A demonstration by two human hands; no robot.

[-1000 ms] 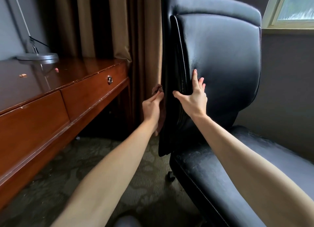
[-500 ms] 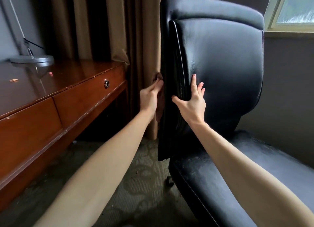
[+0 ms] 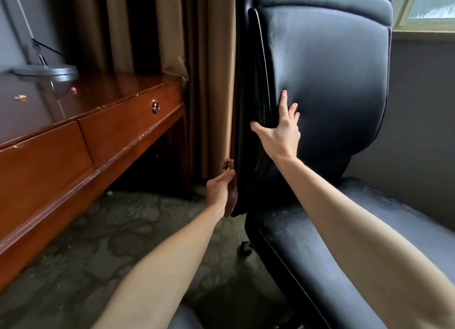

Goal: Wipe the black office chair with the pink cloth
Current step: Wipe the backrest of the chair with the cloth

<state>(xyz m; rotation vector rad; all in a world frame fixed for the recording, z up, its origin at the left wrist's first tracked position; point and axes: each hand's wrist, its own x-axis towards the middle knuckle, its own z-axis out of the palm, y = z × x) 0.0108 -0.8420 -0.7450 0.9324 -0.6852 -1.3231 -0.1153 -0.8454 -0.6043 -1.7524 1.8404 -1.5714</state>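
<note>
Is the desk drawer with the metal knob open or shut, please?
Shut: the drawer front sits flush with its neighbouring panel.

bare left hand [image 3: 219, 188], bare right hand [image 3: 280, 134], bare forearms [image 3: 344, 213]
the right hand's short rounded nails [image 3: 284, 92] look pale pink; both arms are bare as far as they show.

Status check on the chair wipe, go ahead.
Left hand holds pink cloth against the low rear edge of the black office chair. Right hand open, flat on the chair's front face. Curtain close behind.
</note>
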